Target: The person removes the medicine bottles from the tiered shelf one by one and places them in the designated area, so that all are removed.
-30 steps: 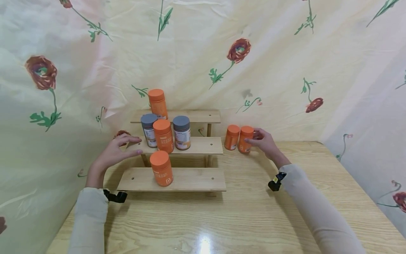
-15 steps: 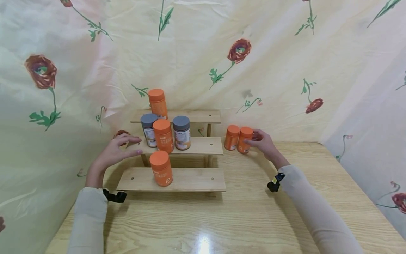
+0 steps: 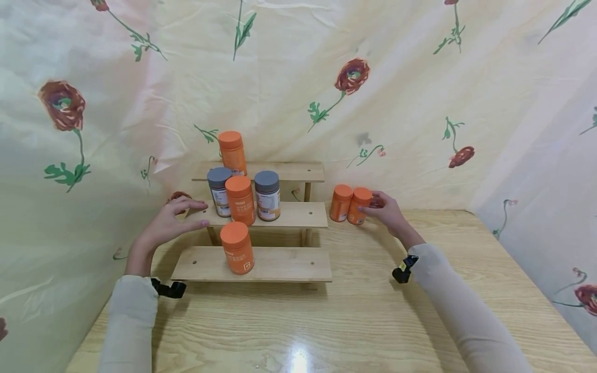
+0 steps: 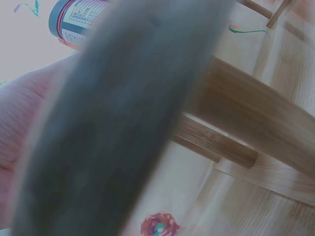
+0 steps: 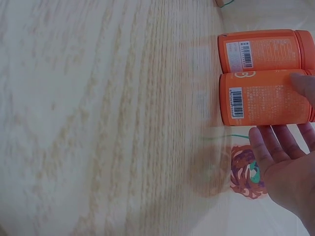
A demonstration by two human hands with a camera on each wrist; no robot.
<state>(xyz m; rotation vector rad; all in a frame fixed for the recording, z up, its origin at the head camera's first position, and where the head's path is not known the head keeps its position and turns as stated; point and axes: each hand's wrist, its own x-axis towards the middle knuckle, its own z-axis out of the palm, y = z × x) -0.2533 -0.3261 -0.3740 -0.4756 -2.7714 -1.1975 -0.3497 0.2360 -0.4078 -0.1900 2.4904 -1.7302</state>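
A three-step wooden rack bears several jars. At the left end of its middle shelf, my left hand rests with thumb and fingers spread apart. Beside it on that shelf stand two grey-lidded jars with an orange jar between and in front of them. My right hand holds an orange jar upright, thumb across its front and fingers along its right side. A second orange jar stands close against it on the left. In the right wrist view both jars show barcodes.
One orange jar stands on the top shelf and another orange jar on the bottom one. The wooden table meets a flowered cloth behind. A rack leg shows in the left wrist view.
My right hand and the orange jar in it have shifted slightly left, closing the gap to the neighbouring jar. My left hand has stayed put.
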